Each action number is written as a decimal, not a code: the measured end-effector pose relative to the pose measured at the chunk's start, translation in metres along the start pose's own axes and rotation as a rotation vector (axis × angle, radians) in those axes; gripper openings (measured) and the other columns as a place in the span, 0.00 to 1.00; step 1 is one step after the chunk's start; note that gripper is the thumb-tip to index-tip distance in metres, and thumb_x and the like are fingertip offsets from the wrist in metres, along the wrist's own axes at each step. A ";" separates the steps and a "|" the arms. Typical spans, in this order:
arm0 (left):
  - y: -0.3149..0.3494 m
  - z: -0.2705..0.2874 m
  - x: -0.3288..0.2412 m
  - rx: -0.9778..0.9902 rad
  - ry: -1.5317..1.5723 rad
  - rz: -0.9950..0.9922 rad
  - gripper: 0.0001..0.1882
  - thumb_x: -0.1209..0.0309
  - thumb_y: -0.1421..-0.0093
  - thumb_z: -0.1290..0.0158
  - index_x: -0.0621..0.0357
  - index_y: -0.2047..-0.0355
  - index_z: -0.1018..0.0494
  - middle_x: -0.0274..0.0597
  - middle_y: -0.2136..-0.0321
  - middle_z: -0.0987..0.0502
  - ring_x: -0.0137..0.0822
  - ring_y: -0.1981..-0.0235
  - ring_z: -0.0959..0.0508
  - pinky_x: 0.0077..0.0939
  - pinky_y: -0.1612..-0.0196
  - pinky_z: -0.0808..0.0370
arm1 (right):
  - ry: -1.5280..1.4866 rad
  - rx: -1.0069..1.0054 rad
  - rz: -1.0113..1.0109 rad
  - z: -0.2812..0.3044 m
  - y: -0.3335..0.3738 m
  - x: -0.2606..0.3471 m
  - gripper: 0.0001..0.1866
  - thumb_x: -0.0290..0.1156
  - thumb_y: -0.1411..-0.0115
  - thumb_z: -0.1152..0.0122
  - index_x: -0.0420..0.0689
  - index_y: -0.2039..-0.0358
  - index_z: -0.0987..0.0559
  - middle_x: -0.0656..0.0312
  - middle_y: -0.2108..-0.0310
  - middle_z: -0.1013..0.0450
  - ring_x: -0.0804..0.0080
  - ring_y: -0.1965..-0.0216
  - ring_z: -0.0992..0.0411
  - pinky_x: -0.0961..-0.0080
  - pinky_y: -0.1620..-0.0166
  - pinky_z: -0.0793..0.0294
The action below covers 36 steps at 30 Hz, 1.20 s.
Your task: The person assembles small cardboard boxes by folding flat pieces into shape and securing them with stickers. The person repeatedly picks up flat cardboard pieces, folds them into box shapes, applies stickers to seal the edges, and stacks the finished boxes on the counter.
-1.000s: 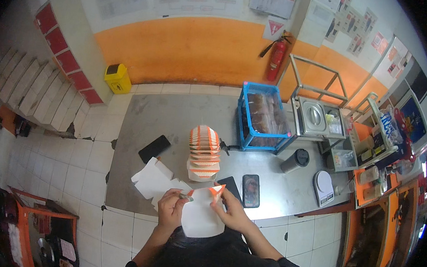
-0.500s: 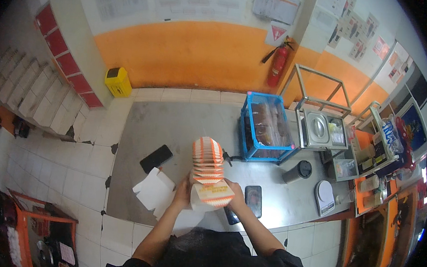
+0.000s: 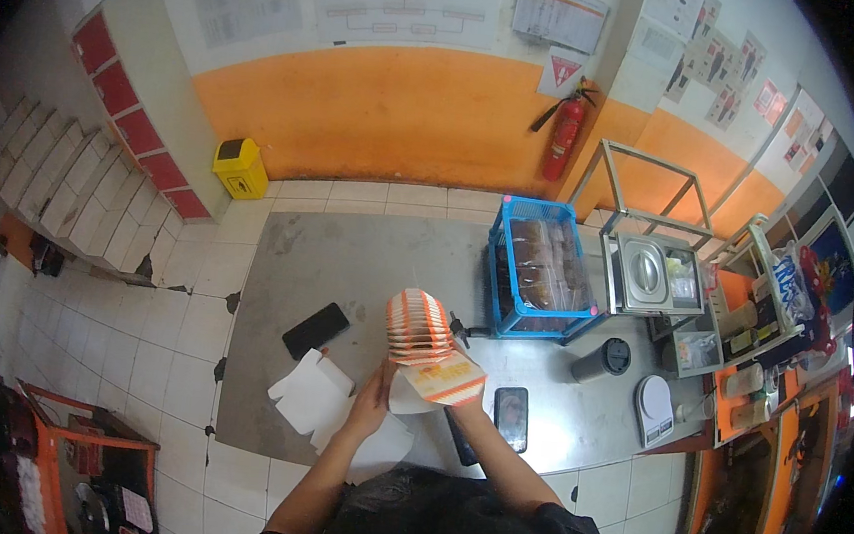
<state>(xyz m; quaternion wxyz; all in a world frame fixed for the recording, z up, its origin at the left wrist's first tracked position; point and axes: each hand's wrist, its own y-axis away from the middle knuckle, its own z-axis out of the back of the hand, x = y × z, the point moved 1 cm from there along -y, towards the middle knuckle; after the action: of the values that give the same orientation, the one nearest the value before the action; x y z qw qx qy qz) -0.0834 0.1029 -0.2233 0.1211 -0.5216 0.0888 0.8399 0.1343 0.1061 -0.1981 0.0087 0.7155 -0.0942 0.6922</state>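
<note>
Near the table's front edge I hold an orange-and-white striped paper carton (image 3: 446, 377) between both hands, its printed face tilted up. My left hand (image 3: 370, 401) is closed at the carton's left side, with the fingers partly hidden. On the other side, my right hand (image 3: 470, 413) grips the carton from below and the right, its fingers mostly behind it. Just beyond stands a nested stack of striped cartons (image 3: 417, 318), touching or very close to the held one. Unfolded white cardboard pieces (image 3: 313, 393) lie left of and under my left forearm.
A black phone (image 3: 315, 330) lies at left on the metal table (image 3: 348, 251). Another phone (image 3: 510, 420) and a dark flat object (image 3: 461, 438) lie by my right hand. Farther right are a grey tumbler (image 3: 602, 360), a white scale (image 3: 653, 409) and a blue crate (image 3: 505, 298) of bagged brown items.
The held carton has turned and shifted slightly right and up, its printed face now broader to view. My right hand has moved farther beneath it. The whole view has shifted slightly.
</note>
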 end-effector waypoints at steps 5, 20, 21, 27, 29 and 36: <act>-0.002 0.006 -0.003 0.040 0.282 0.163 0.31 0.67 0.27 0.61 0.65 0.27 0.50 0.59 0.30 0.40 0.49 0.28 0.41 0.36 0.28 0.47 | 0.944 0.096 -0.200 -0.001 -0.008 0.009 0.33 0.45 0.34 0.46 0.52 0.30 0.38 0.42 0.42 0.31 0.43 0.51 0.23 0.53 0.51 0.21; -0.040 -0.025 -0.036 -0.222 -0.154 -0.074 0.36 0.60 0.34 0.45 0.69 0.33 0.42 0.65 0.43 0.28 0.57 0.40 0.28 0.45 0.38 0.30 | 1.036 0.189 -0.278 -0.005 -0.010 -0.057 0.39 0.46 0.35 0.45 0.40 0.31 0.45 0.44 0.48 0.30 0.44 0.51 0.24 0.50 0.52 0.22; -0.040 -0.027 -0.034 -0.242 -0.238 -0.150 0.37 0.59 0.34 0.45 0.69 0.33 0.42 0.65 0.42 0.28 0.57 0.40 0.28 0.45 0.38 0.30 | 1.055 0.195 -0.240 -0.005 -0.009 -0.061 0.39 0.46 0.35 0.45 0.40 0.31 0.46 0.43 0.48 0.29 0.43 0.52 0.24 0.50 0.52 0.23; -0.040 -0.030 -0.014 -0.163 0.019 -0.055 0.40 0.56 0.33 0.47 0.69 0.30 0.48 0.66 0.36 0.37 0.61 0.35 0.34 0.48 0.33 0.38 | 0.838 0.127 -0.019 0.001 -0.005 -0.053 0.41 0.39 0.35 0.43 0.40 0.28 0.50 0.40 0.46 0.30 0.45 0.49 0.24 0.53 0.48 0.24; -0.022 -0.023 -0.009 -0.227 0.001 0.046 0.42 0.56 0.33 0.46 0.69 0.29 0.50 0.67 0.33 0.41 0.63 0.33 0.38 0.49 0.30 0.42 | 0.569 0.065 0.036 0.006 0.009 -0.034 0.40 0.34 0.35 0.42 0.40 0.28 0.50 0.40 0.44 0.30 0.48 0.47 0.25 0.56 0.45 0.25; 0.097 -0.004 -0.009 0.189 -0.591 0.196 0.58 0.48 0.47 0.32 0.53 0.25 0.55 0.66 0.28 0.54 0.71 0.27 0.58 0.66 0.29 0.56 | 0.467 -0.013 -0.201 0.038 0.109 0.011 0.35 0.25 0.36 0.42 0.47 0.30 0.40 0.52 0.49 0.26 0.69 0.58 0.24 0.74 0.56 0.23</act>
<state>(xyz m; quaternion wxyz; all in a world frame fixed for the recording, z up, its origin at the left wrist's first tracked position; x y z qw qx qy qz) -0.1048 0.0077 -0.2147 0.1081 -0.2304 0.1772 0.9507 0.1558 -0.0073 -0.2015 0.1035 0.5417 -0.0222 0.8339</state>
